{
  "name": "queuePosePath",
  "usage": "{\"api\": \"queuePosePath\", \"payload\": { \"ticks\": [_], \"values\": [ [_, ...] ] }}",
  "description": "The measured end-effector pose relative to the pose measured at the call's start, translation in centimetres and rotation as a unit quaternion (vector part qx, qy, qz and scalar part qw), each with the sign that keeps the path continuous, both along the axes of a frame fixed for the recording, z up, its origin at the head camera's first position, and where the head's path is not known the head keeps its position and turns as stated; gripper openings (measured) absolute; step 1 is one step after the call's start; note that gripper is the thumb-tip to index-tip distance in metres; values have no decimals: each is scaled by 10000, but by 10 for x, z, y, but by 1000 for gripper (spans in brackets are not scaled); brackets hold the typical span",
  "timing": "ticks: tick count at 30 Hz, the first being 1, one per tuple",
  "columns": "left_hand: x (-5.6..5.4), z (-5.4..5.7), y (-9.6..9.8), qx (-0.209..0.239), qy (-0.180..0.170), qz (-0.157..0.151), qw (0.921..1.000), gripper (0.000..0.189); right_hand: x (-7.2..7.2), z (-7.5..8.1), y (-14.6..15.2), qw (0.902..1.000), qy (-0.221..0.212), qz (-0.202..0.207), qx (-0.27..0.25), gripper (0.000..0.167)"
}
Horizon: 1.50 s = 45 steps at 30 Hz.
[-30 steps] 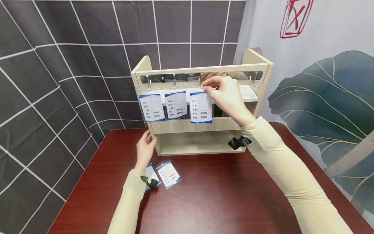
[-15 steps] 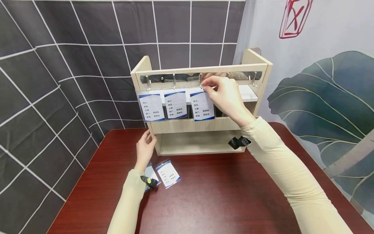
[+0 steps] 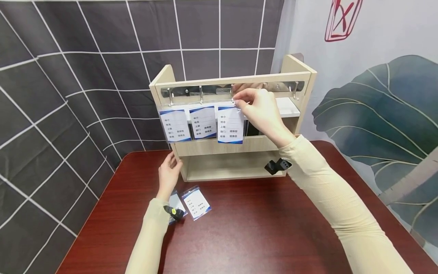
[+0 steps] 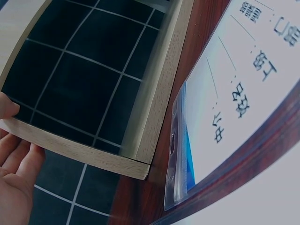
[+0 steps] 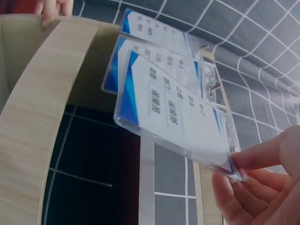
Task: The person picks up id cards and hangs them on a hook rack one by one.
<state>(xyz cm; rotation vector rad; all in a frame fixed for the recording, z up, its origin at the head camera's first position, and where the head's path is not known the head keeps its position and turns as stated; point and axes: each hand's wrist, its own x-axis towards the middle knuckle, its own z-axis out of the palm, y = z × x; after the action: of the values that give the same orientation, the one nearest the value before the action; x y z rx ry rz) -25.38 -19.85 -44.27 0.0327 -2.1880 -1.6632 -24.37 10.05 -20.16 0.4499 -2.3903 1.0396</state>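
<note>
My right hand (image 3: 261, 110) pinches the upper right corner of a clear-sleeved name badge (image 3: 230, 125), its top edge right at the third hook (image 3: 232, 92) of a metal hook rail. Two similar badges hang side by side to its left, the outer badge (image 3: 175, 125) and the middle badge (image 3: 203, 122). In the right wrist view the pinched badge (image 5: 168, 108) overlaps the other two. Low on the left, my left hand (image 3: 168, 175) grips the side panel (image 4: 79, 147) of the wooden shelf (image 3: 226, 148), thumb on one face and fingers on the other.
Two more badges lie on the dark red table (image 3: 246, 228): a fully visible badge (image 3: 196, 203) and another badge (image 3: 174, 201) partly under my left wrist. Further right on the rail is a bare hook (image 3: 295, 90). A dark tiled backdrop (image 3: 102, 114) stands behind.
The pinched badge's lower edge swung right, then back left, so it now hangs straight. My right hand stays by the third hook and my left hand keeps its grip. The head view shifted slightly.
</note>
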Motion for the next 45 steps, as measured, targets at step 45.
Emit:
{"api": "queuePosePath", "payload": {
  "ticks": [45],
  "values": [
    [-6,-7,-5,39,-10,-31,10000,51,-11,-11,3,9985,391,355,133,15]
  ]
}}
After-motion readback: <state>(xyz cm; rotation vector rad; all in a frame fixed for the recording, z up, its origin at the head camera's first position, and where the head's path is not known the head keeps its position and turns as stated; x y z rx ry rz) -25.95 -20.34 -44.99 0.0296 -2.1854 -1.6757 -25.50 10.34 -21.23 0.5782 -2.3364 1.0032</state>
